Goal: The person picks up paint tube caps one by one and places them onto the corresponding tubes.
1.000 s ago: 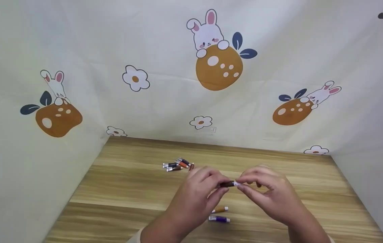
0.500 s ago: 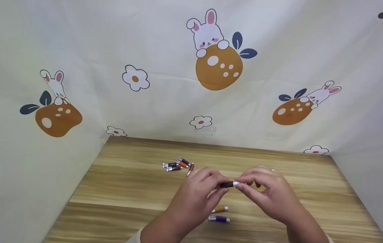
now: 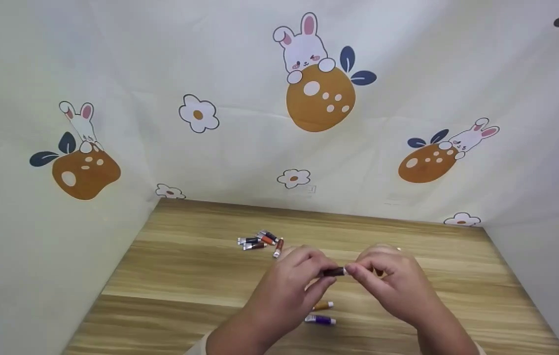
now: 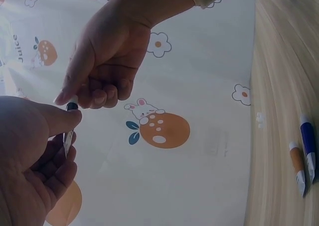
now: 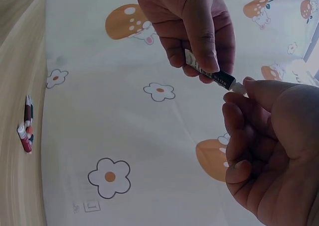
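A small paint tube [image 3: 334, 271] with a dark brown label is held above the table by my left hand [image 3: 282, 288]. In the right wrist view, the left thumb lies along the tube [image 5: 224, 79] while its fingers curl behind it. My right hand [image 3: 400, 286] pinches the white cap [image 5: 239, 88] at the tube's end between thumb and index finger. Its other fingers are curled. In the head view the right fingers cover most of the cap. Below the hands, an ochre tube [image 3: 323, 305] and a purple tube [image 3: 320, 320] lie on the table.
Farther back on the wooden table [image 3: 176, 271], several paint tubes lie in a loose pile, with a red-brown tube [image 3: 278, 247] at its right. A tiny white thing [image 3: 399, 249] shows behind the right hand. Printed cloth [image 3: 240, 158] encloses the table's back and sides.
The right thumb and index finger have shifted over the cap, hiding more of it. Both hands have moved slightly, and more of the red-brown tube shows beside the left hand.
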`<action>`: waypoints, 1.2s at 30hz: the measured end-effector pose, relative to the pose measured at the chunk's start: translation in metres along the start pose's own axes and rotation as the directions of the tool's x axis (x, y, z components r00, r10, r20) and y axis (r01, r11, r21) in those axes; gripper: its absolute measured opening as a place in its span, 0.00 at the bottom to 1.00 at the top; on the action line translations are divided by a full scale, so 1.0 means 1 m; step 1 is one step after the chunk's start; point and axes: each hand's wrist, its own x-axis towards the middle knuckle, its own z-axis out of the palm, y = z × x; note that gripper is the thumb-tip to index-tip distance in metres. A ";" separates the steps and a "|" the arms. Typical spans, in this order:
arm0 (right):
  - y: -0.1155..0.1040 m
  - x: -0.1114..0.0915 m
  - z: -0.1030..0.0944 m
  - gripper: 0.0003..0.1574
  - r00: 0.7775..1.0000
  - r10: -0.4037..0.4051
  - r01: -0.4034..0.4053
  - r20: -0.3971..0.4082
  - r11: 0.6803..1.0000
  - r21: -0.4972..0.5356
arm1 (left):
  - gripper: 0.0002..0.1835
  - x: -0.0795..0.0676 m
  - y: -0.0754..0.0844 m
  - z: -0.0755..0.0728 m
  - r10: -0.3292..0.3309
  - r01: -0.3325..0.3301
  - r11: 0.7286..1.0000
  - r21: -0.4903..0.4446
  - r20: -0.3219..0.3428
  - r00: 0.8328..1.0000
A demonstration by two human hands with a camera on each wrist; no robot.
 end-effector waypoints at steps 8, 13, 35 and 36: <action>0.002 -0.001 -0.003 0.18 1.000 0.010 -0.011 0.020 1.000 0.021 | 0.08 0.001 0.000 -0.001 -0.018 0.019 1.000 -0.006 0.024 1.000; 0.004 -0.002 -0.007 0.20 0.999 -0.032 0.032 0.005 0.998 0.057 | 0.08 0.001 -0.001 -0.002 -0.037 0.038 0.999 -0.005 0.032 0.999; 0.006 -0.001 -0.005 0.17 0.994 -0.106 0.105 0.027 0.994 0.037 | 0.07 0.001 -0.002 0.000 -0.033 0.033 0.999 0.002 -0.004 0.999; 0.006 -0.001 -0.005 0.16 0.995 -0.091 0.091 0.030 0.996 0.027 | 0.07 0.001 -0.001 0.000 -0.032 0.032 1.000 0.001 -0.003 0.999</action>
